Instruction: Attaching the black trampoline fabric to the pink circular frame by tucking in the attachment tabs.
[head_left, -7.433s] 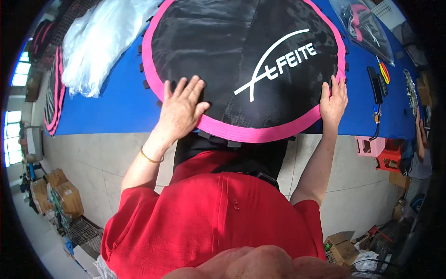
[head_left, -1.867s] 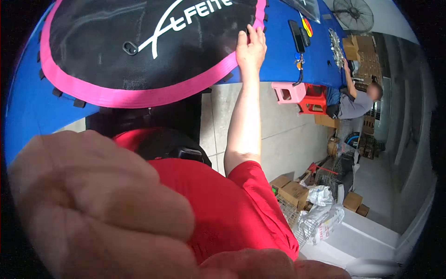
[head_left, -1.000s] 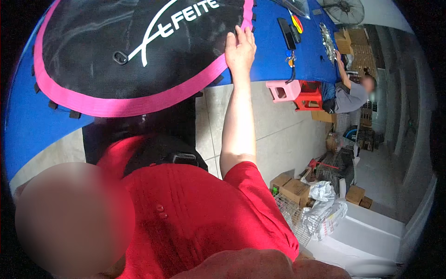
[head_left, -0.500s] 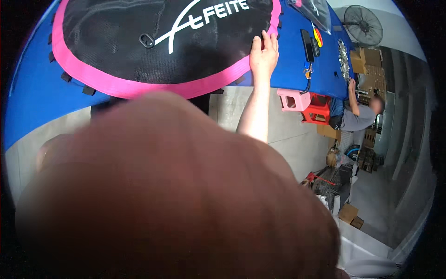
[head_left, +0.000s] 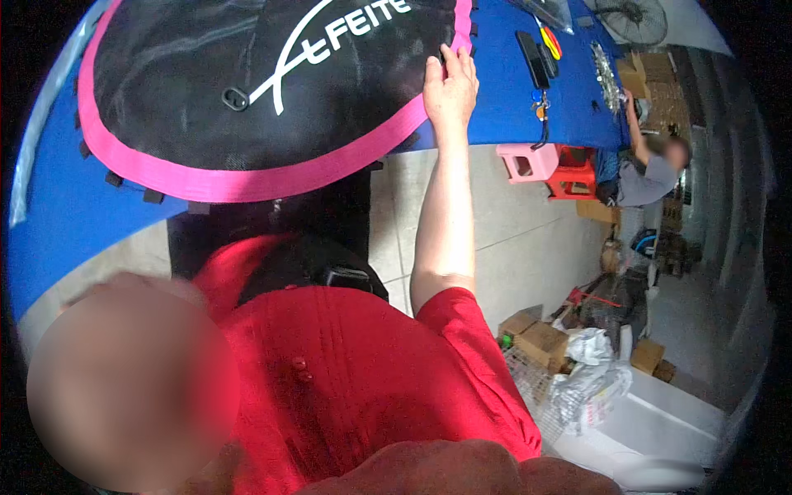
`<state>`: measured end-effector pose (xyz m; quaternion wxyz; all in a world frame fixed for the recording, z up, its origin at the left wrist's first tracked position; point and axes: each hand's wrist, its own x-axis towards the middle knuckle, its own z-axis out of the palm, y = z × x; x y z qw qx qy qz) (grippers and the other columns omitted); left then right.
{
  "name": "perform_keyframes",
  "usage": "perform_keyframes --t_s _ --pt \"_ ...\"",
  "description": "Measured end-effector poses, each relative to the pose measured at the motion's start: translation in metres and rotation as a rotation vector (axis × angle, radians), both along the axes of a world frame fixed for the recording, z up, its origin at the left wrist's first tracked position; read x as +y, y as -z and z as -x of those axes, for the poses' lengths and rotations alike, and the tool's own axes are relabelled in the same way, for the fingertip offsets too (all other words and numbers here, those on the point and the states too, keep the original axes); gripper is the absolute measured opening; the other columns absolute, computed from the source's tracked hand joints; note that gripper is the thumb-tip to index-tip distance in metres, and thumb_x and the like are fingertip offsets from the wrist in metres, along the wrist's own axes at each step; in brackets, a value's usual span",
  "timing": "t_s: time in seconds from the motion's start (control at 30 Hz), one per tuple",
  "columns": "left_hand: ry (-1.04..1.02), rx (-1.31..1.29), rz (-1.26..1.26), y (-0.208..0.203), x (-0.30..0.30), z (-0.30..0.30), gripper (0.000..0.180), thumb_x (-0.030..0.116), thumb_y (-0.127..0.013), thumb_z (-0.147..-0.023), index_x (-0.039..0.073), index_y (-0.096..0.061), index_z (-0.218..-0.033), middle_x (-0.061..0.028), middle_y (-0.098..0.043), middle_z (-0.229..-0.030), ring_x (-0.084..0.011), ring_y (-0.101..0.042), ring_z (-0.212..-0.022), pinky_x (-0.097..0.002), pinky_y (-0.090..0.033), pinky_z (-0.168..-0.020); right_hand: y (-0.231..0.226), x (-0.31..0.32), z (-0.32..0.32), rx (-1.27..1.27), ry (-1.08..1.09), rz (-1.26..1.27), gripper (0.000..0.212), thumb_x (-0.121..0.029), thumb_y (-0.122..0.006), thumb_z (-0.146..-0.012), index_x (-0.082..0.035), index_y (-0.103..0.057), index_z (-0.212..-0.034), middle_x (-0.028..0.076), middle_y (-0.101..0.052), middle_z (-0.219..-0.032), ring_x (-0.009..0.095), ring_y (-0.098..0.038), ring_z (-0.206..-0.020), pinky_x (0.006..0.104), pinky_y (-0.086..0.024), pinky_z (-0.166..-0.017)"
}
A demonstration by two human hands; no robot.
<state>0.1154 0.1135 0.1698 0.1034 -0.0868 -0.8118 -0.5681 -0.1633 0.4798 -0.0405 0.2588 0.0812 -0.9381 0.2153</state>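
A black mesh mat (head_left: 190, 124) with white printing and a wide pink border (head_left: 247, 186) lies on a blue-covered table. Small dark tabs stick out around its edge. My right hand (head_left: 450, 87) rests on the right side of the border, palm down, fingers stretched out and slightly apart, holding nothing. On the mat sits a small black oval ring-shaped piece (head_left: 235, 100). At the lower left is a blurred skin-coloured shape (head_left: 124, 371), possibly my raised left hand; its fingers cannot be made out. Another dark skin-toned shape crosses the bottom edge, close to the camera.
Right of the mat lie dark handheld items (head_left: 535, 59), a red-yellow tool (head_left: 550, 43) and keys (head_left: 539, 106) on the blue cover (head_left: 495, 115). Pink (head_left: 526, 162) and red stools (head_left: 572, 175) stand beside the table. Another person (head_left: 648, 177) works at its far right, near cartons and a fan.
The large blurred skin-coloured shape over the lower view has mostly withdrawn, uncovering my red shirt. The mat appears slightly lower and further left. My right hand stays on the pink border.
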Motion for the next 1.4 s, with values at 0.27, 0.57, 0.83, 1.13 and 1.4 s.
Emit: perform_keyframes --t_s 0.27,0.57,0.83,1.13,1.4 --pt "-0.536 0.117 0.692 0.111 -0.067 0.025 0.045 0.030 -0.072 -0.110 0.001 -0.052 -0.082 -0.0095 -0.050 -0.071 -0.0158 -0.040 -0.065 -0.0351 -0.041 -0.059 0.008 0.008 0.002 0.057 0.047 -0.041 0.046 -0.038 -0.068 -0.102 -0.012 -0.075 -0.139 0.023 -0.061 -0.156 0.043 -0.052 -0.148 0.0525 -0.037 -0.125" --pt "-0.498 -0.365 0.538 0.149 -0.084 0.029 0.038 0.034 -0.072 -0.108 -0.001 -0.065 -0.098 -0.0193 -0.072 -0.079 -0.0307 -0.072 -0.070 -0.0418 -0.055 -0.066 0.004 0.008 -0.001 0.020 0.056 -0.036 0.048 -0.037 -0.067 -0.103 -0.011 -0.073 -0.142 0.023 -0.059 -0.159 0.044 -0.050 -0.151 0.0515 -0.036 -0.127" --pt "-0.592 -0.217 0.257 0.176 -0.100 0.057 0.020 0.012 -0.077 -0.102 0.001 -0.060 -0.100 -0.0103 -0.066 -0.082 -0.0173 -0.061 -0.075 -0.0338 -0.053 -0.071 0.006 0.008 0.001 0.026 0.079 -0.084 0.046 -0.037 -0.067 -0.103 -0.012 -0.074 -0.140 0.023 -0.060 -0.157 0.043 -0.052 -0.149 0.0524 -0.037 -0.125" --pt "-0.569 -0.132 0.410 0.166 -0.079 0.055 0.026 0.018 -0.079 -0.102 0.004 -0.058 -0.102 -0.0126 -0.063 -0.071 -0.0247 -0.062 -0.060 -0.0386 -0.052 -0.061 0.005 0.005 -0.002 0.041 0.063 -0.095 0.044 -0.037 -0.066 -0.105 -0.012 -0.074 -0.141 0.024 -0.062 -0.155 0.044 -0.053 -0.148 0.0512 -0.039 -0.124" --pt "-0.560 -0.224 0.498 0.162 -0.086 0.027 0.027 0.020 -0.078 -0.103 0.002 -0.058 -0.100 -0.0151 -0.069 -0.072 -0.0272 -0.070 -0.059 -0.0402 -0.053 -0.057 0.003 0.010 -0.003 0.021 0.057 -0.112 0.045 -0.037 -0.066 -0.105 -0.011 -0.074 -0.141 0.025 -0.060 -0.157 0.044 -0.053 -0.148 0.0513 -0.039 -0.124"
